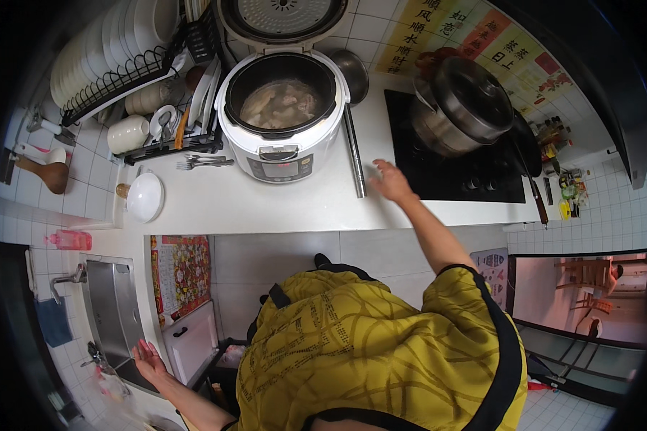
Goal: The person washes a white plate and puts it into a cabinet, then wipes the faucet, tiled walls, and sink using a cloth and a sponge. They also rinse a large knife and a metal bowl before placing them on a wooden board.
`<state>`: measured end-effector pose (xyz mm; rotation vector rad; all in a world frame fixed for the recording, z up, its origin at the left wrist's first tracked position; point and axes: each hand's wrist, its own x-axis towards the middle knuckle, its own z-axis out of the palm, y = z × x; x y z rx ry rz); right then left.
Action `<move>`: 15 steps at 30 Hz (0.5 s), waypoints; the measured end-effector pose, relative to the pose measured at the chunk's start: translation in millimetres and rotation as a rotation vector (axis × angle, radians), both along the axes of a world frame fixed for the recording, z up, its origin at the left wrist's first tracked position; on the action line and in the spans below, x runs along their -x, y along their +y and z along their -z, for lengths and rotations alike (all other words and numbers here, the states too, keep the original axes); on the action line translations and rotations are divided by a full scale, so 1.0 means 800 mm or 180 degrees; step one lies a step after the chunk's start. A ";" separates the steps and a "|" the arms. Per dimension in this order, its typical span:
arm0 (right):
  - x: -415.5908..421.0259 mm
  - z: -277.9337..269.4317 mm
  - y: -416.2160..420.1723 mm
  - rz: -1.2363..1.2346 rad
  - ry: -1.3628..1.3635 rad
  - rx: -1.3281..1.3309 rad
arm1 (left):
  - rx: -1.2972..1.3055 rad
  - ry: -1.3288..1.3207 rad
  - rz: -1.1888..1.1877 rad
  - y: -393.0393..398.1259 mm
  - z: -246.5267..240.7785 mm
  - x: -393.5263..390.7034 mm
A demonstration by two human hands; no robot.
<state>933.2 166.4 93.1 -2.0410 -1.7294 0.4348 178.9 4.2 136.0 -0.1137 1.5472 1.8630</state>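
My right hand [392, 183] hovers at the counter's front, fingers apart and holding nothing. Just left of it lies a steel ladle [354, 143], its handle end close to my fingers. Beside the ladle stands a white electric cooker [280, 161] with its lid [286, 21] raised. Inside its black pot are pale chunks, perhaps meat, in cloudy broth [280, 105]. To the right, a steel pot [445, 132] sits on a black cooktop [442, 180], a glass lid [480, 94] tilted on it. My left hand [150, 360], empty with fingers spread, is beside the steel sink [110, 301].
A black dish rack [167, 148] with plates and cups fills the back left. Forks [205, 161] and a white bowl [145, 197] lie on the counter. A dark pan [524, 140] rests right of the pot. Below the counter, a white cabinet door [191, 342] stands open.
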 end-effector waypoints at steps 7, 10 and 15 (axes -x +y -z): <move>0.078 0.067 -0.007 0.0884 0.0363 0.0389 | 0.0092 0.0060 0.0003 -0.013 -0.006 0.041; 0.092 0.069 -0.007 0.0921 0.0317 0.0316 | 0.0158 0.0049 -0.0069 -0.011 -0.006 0.047; 0.112 0.062 0.000 0.1043 0.0230 0.0349 | 0.0170 0.0027 -0.0089 -0.026 0.002 0.068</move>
